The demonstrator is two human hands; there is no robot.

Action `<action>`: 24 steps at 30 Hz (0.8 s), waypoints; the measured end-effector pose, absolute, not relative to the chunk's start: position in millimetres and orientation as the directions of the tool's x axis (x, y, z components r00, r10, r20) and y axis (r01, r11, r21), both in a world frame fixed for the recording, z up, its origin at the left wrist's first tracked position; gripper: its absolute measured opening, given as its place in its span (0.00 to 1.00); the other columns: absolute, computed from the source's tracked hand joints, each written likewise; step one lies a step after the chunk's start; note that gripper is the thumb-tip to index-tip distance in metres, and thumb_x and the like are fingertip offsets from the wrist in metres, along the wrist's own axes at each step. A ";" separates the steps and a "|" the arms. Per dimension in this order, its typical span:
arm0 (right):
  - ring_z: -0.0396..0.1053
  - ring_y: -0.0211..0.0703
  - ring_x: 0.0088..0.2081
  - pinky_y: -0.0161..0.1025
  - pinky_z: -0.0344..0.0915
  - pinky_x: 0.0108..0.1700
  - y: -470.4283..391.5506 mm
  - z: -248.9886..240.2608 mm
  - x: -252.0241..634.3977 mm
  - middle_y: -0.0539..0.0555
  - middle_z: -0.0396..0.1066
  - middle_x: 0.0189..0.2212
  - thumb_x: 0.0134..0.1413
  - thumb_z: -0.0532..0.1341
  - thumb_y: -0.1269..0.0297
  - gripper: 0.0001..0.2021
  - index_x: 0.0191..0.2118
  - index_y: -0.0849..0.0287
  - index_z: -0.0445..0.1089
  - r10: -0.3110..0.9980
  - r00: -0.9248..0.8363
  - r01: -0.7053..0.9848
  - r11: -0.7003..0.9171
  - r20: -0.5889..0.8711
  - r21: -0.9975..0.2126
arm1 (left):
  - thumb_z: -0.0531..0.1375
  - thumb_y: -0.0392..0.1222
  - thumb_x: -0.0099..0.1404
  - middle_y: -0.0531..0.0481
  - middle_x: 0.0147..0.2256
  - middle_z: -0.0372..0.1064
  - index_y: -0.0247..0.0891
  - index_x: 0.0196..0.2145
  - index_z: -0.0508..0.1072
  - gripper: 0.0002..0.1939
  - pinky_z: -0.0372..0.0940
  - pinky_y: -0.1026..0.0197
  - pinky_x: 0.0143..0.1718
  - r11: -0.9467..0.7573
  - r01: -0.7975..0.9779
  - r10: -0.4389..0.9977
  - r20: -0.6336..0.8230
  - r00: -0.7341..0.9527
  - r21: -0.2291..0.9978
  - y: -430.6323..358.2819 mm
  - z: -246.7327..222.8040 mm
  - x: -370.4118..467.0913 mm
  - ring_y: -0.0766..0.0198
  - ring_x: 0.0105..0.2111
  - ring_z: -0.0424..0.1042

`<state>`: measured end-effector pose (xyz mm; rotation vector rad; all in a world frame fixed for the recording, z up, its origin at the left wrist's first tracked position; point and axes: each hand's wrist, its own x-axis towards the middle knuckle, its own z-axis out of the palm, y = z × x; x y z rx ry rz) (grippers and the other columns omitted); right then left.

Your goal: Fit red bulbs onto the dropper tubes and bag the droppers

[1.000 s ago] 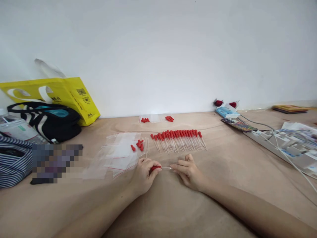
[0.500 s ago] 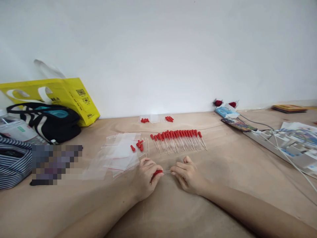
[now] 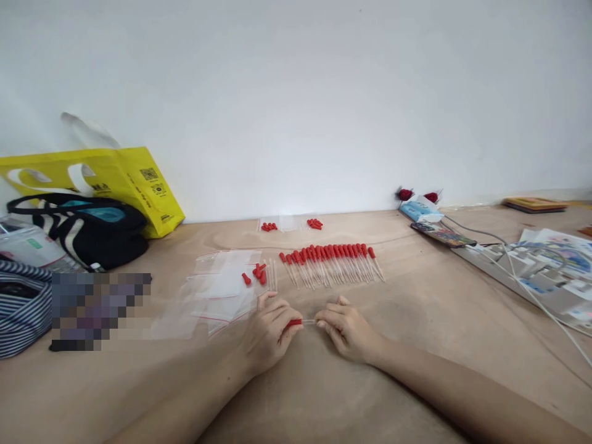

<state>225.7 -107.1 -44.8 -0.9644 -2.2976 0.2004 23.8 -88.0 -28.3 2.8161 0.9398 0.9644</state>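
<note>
My left hand (image 3: 272,330) pinches a red rubber bulb (image 3: 295,322). A clear dropper tube (image 3: 308,322) runs from the bulb's end to my right hand (image 3: 345,327), whose closed fingers grip the tube's other end. The bulb's mouth meets the tube; how deep it goes in cannot be seen. Just beyond my hands lies a row of red-topped droppers (image 3: 330,262), tips toward me. Left of the row rest several bare tubes (image 3: 272,275) and a few loose red bulbs (image 3: 259,271), partly over clear zip bags (image 3: 222,287).
Two small heaps of red bulbs (image 3: 269,227) lie on bags by the wall. At left stand a yellow bag (image 3: 157,191), a black bag (image 3: 111,240) and a striped bag (image 3: 23,308). At right are a tissue pack (image 3: 420,211), a phone-like slab (image 3: 441,235) and white power strips (image 3: 522,277) with cables.
My hands have come slightly closer together, and less of the tube shows between them. The whole view has shifted a little; the things on the table stay in place.
</note>
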 end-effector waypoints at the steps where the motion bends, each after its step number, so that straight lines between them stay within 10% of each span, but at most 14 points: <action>1: 0.61 0.36 0.27 0.37 0.49 0.34 -107.4 -43.1 225.5 0.51 0.68 0.26 0.58 0.46 0.70 0.12 0.34 0.60 0.66 0.694 -0.538 0.603 0.714 0.479 -0.357 | 0.53 0.36 0.61 0.55 0.25 0.71 0.39 0.29 0.67 0.05 0.48 0.51 0.49 -0.815 0.541 0.556 0.544 0.628 0.207 -86.7 -27.9 23.2 0.64 0.30 0.68; 6: 0.63 0.40 0.32 0.38 0.50 0.35 -101.8 -30.7 225.9 0.52 0.70 0.27 0.54 0.54 0.67 0.07 0.32 0.58 0.69 0.732 -0.539 0.669 0.673 0.417 -0.316 | 0.54 0.37 0.61 0.52 0.32 0.73 0.42 0.36 0.68 0.06 0.47 0.49 0.51 -0.771 0.611 0.596 0.543 0.592 0.181 -79.6 -26.4 18.3 0.60 0.36 0.68; 14: 0.67 0.39 0.30 0.35 0.57 0.32 -44.2 -23.1 192.0 0.54 0.73 0.28 0.53 0.53 0.66 0.09 0.34 0.60 0.69 0.967 -0.079 0.726 0.222 0.241 -0.651 | 0.56 0.44 0.56 0.47 0.33 0.63 0.37 0.39 0.57 0.16 0.61 0.55 0.39 -0.518 0.777 0.635 0.769 0.070 0.357 -64.5 -30.4 -0.5 0.58 0.35 0.67; 24: 0.68 0.44 0.35 0.42 0.46 0.41 -16.9 -26.1 151.1 0.55 0.72 0.29 0.52 0.51 0.66 0.08 0.35 0.59 0.65 0.959 0.091 0.901 0.035 0.267 -0.432 | 0.57 0.45 0.52 0.49 0.33 0.65 0.37 0.42 0.58 0.20 0.61 0.58 0.32 -0.203 0.914 0.886 0.463 0.018 0.353 -49.3 -19.5 -28.1 0.59 0.31 0.68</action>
